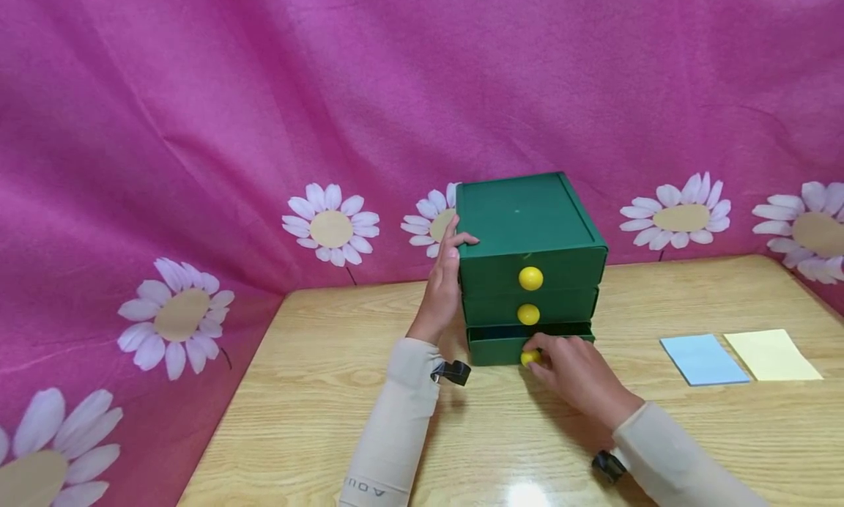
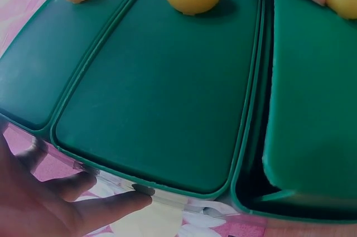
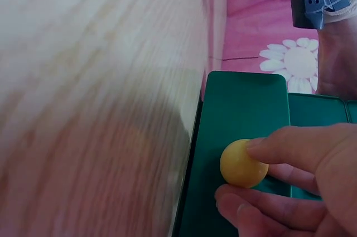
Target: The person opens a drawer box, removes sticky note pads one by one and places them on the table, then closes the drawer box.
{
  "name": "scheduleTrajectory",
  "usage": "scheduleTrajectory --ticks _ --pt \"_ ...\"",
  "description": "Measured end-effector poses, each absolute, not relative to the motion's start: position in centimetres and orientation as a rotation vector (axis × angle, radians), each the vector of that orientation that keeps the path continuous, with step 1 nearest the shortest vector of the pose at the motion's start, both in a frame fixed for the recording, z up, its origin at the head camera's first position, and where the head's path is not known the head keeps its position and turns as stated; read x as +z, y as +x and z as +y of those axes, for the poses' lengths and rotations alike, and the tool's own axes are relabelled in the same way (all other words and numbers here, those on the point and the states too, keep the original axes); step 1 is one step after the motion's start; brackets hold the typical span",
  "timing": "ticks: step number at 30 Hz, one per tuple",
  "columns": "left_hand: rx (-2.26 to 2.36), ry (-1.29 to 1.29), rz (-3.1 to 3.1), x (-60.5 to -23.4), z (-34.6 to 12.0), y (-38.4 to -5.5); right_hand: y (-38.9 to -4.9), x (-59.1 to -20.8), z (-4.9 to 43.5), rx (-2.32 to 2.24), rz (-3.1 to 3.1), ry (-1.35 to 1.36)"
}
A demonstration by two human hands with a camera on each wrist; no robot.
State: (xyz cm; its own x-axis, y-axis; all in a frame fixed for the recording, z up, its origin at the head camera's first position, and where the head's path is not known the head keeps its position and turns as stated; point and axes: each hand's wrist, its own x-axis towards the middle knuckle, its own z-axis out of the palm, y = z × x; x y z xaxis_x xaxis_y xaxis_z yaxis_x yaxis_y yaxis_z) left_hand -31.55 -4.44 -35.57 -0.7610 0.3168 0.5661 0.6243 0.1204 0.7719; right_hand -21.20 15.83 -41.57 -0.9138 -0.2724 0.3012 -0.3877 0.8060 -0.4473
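Sleeves [image 1: 390,430] lie nearest in the head view; the right hand [image 1: 580,371] has its grip round the knob [image 1: 530,358] of the part-open bottom drawer [image 1: 493,352], and the left hand [image 1: 440,293], unclenched, rests against the side of the cabinet [image 1: 527,217] on the tabletop [image 1: 316,397]. Left wrist: fingers [image 2: 114,212] spread along the cabinet's edge. Right wrist: thumb and fingers pinch the knob.

Drawer cabinet [image 1: 527,225] left of notepads [image 1: 705,360]
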Motion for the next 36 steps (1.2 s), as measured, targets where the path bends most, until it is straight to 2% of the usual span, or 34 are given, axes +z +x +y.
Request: scheduleTrajectory --ticks 11,36 --pt "-1.680 -0.937 -2.192 -32.8 -4.6 -28.8 -20.2 -41.8 15.6 0.751 -2.779 0.492" --pt "-1.698 -0.910 -2.213 -32.8 -4.9 -28.9 -17.6 -41.2 15.1 0.706 -2.875 0.452"
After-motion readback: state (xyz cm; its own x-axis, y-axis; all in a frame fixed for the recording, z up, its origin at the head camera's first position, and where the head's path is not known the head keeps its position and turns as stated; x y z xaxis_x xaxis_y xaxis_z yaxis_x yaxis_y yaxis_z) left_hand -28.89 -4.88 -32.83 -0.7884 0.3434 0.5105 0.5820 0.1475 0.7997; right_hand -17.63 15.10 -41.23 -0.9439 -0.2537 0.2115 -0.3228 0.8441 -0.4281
